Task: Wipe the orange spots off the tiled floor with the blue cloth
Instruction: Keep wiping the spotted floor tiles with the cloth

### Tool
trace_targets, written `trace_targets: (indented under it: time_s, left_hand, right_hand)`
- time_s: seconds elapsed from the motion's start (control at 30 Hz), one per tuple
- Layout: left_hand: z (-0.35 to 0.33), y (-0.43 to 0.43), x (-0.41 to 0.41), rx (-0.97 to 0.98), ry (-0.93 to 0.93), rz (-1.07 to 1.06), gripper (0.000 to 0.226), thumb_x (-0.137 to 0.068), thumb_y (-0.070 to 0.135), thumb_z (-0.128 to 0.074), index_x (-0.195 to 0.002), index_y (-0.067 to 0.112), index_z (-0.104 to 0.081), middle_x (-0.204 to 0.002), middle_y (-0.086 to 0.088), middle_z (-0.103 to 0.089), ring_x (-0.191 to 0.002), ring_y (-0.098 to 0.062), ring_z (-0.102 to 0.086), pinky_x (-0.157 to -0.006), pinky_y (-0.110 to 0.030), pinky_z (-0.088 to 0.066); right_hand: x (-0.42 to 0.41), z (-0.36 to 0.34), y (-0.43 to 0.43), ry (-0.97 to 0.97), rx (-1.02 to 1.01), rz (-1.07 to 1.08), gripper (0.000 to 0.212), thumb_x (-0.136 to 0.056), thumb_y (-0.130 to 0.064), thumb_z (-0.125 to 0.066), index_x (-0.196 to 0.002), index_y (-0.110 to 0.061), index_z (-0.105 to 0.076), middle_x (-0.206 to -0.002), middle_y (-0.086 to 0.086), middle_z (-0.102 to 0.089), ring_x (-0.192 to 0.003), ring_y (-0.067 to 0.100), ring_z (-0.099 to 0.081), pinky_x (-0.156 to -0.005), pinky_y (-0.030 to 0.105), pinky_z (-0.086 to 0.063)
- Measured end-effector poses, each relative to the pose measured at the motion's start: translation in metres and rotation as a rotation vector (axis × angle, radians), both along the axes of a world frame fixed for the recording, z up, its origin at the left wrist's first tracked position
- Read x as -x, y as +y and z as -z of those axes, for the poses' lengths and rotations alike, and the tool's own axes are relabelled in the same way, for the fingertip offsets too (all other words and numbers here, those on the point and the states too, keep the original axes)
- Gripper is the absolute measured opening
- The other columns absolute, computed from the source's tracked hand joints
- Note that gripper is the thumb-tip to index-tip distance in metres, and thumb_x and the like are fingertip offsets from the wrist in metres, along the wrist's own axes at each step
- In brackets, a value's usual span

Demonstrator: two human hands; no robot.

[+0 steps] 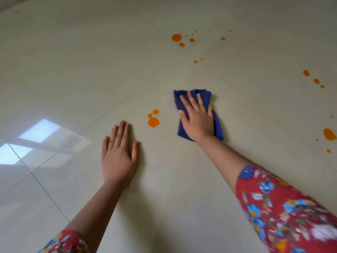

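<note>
Right hand (197, 117): lies flat on the cloth with straight fingers, pressing it down so it can rub (not grabbing it).
Blue cloth (177, 99): folded small under that hand, in the middle of the tiled floor (73, 70), just right of the nearest orange spots (153, 122).
Left hand (118, 154): flat and loose on the floor, near left, holding nothing. It is likely propping the person up.
More spots (176, 37): far ahead and over at the right, not wiped yet.

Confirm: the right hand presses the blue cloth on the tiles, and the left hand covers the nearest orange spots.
No: in the head view the left hand lies flat on bare tile beside the nearest orange spots, not over them. The right hand does press the blue cloth.
</note>
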State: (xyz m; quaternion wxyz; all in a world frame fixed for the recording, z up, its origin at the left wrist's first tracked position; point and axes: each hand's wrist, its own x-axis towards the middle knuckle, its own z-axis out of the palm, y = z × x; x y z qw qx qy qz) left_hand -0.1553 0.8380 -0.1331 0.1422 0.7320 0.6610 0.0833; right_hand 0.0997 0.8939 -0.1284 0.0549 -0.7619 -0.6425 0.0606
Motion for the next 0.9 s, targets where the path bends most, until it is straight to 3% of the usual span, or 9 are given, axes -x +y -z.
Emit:
trace_targets:
  time_s: [0.13, 0.3, 0.37, 0.43, 0.53, 0.6, 0.7, 0.8, 0.9]
  left_hand:
    - [-0.001, 0.000, 0.001, -0.005, -0.038, -0.002, 0.060, -0.098, 0.041, -0.022, -0.155, 0.025, -0.013, -0.162, 0.011, -0.008, -0.148, -0.005, 0.000, -0.122, -0.034, -0.006]
    - [-0.002, 0.000, 0.004, -0.036, -0.099, -0.028, 0.058, -0.095, 0.024, -0.025, -0.153, 0.018, -0.023, -0.160, 0.006, -0.019, -0.147, -0.004, -0.010, -0.121, -0.032, -0.010]
    - [-0.002, -0.001, 0.003, -0.037, -0.095, -0.030, 0.059, -0.094, 0.023, -0.025, -0.153, 0.019, -0.023, -0.160, 0.007, -0.018, -0.147, -0.005, -0.010, -0.121, -0.033, -0.011]
    - [-0.003, -0.002, 0.002, -0.032, -0.096, -0.036, 0.060, -0.094, 0.023, -0.024, -0.154, 0.020, -0.022, -0.161, 0.008, -0.016, -0.148, -0.004, -0.009, -0.121, -0.034, -0.010]
    - [-0.002, 0.000, 0.002, -0.043, -0.110, -0.040, 0.059, -0.094, 0.022, -0.026, -0.154, 0.021, -0.023, -0.160, 0.008, -0.016, -0.148, -0.004, -0.008, -0.122, -0.032, -0.009]
    - [-0.002, -0.001, 0.004, -0.053, -0.151, -0.034, 0.058, -0.094, 0.020, -0.029, -0.153, 0.020, -0.026, -0.159, 0.007, -0.020, -0.148, -0.005, -0.012, -0.121, -0.033, -0.010]
    - [-0.004, -0.001, 0.009, -0.055, -0.266, -0.052, 0.056, -0.094, 0.021, -0.031, -0.150, 0.016, -0.033, -0.156, 0.003, -0.030, -0.146, -0.012, -0.022, -0.120, -0.036, -0.016]
    - [-0.007, -0.001, 0.009, -0.055, -0.295, -0.051, 0.054, -0.096, 0.023, -0.030, -0.149, 0.015, -0.034, -0.155, 0.001, -0.033, -0.146, -0.015, -0.025, -0.120, -0.038, -0.018]
    - [-0.007, -0.002, 0.006, -0.061, -0.221, -0.035, 0.054, -0.097, 0.024, -0.029, -0.151, 0.017, -0.032, -0.157, 0.004, -0.029, -0.147, -0.011, -0.019, -0.121, -0.036, -0.015]
  right_hand:
    - [0.070, 0.002, 0.036, 0.041, 0.025, -0.176, 0.054, -0.099, -0.047, -0.033, -0.151, -0.038, -0.025, -0.161, -0.012, -0.016, -0.150, 0.016, -0.008, -0.119, 0.047, -0.005]
    - [0.056, 0.005, -0.050, 0.040, -0.032, -0.695, 0.052, -0.097, -0.051, -0.033, -0.148, -0.037, -0.034, -0.158, -0.010, -0.028, -0.147, 0.017, -0.021, -0.118, 0.045, -0.012]
    - [0.016, 0.007, -0.048, 0.016, -0.026, -0.612, 0.053, -0.096, -0.051, -0.033, -0.147, -0.038, -0.034, -0.158, -0.010, -0.027, -0.147, 0.017, -0.021, -0.115, 0.048, -0.014]
    - [-0.014, 0.008, -0.021, -0.013, -0.010, -0.331, 0.055, -0.094, -0.052, -0.028, -0.147, -0.038, -0.034, -0.158, -0.010, -0.027, -0.147, 0.017, -0.021, -0.113, 0.052, -0.019]
    - [-0.003, 0.003, 0.025, 0.005, -0.005, -0.083, 0.058, -0.093, -0.054, -0.022, -0.148, -0.038, -0.032, -0.159, -0.011, -0.024, -0.149, 0.018, -0.016, -0.115, 0.052, -0.015]
    - [0.036, 0.005, 0.029, 0.031, 0.001, -0.187, 0.058, -0.092, -0.051, -0.025, -0.148, -0.037, -0.033, -0.159, -0.009, -0.024, -0.149, 0.020, -0.017, -0.116, 0.054, -0.016]
    - [0.082, 0.007, -0.031, 0.037, -0.064, -0.569, 0.054, -0.094, -0.048, -0.033, -0.147, -0.035, -0.038, -0.158, -0.006, -0.029, -0.148, 0.023, -0.021, -0.115, 0.055, -0.019]
    - [0.044, 0.002, -0.096, 0.012, 0.001, -0.865, 0.055, -0.097, -0.051, -0.038, -0.150, -0.037, -0.030, -0.160, -0.010, -0.020, -0.150, 0.019, -0.011, -0.119, 0.052, -0.011]
    - [-0.029, 0.004, -0.081, -0.040, -0.003, -0.741, 0.055, -0.097, -0.050, -0.037, -0.150, -0.037, -0.029, -0.160, -0.009, -0.022, -0.149, 0.020, -0.015, -0.117, 0.055, -0.015]
